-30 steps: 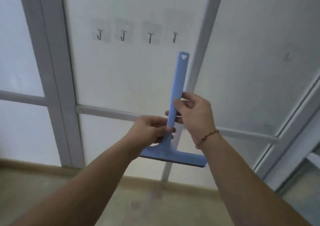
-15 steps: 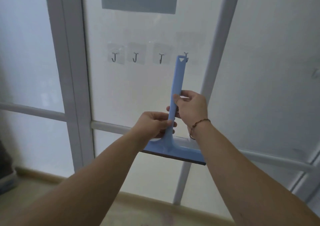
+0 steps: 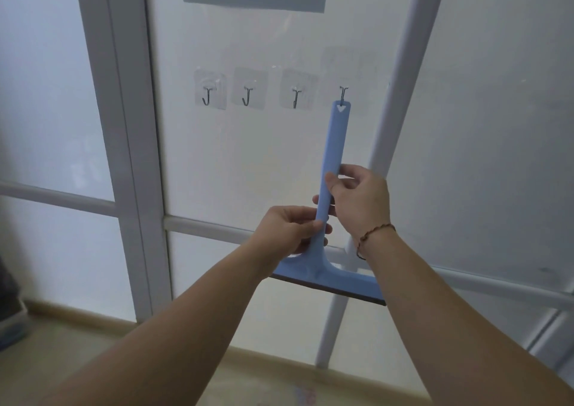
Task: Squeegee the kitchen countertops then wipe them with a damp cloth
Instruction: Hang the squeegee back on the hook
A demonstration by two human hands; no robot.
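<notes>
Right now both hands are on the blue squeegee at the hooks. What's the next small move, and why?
Probably ease the squeegee down a touch so it settles on the rightmost hook, then let go. The hook's tip already shows in the handle's triangular hole, yet the left hand and right hand both grip the handle. Whether it bears weight yet is unclear.

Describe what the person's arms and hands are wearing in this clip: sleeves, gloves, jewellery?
Both forearms are bare as far as the frame shows, with no sleeves in view. Neither the left hand nor the right hand is gloved. The right wrist carries a thin braided cord bracelet, reddish-brown. No rings or watch show.
</notes>
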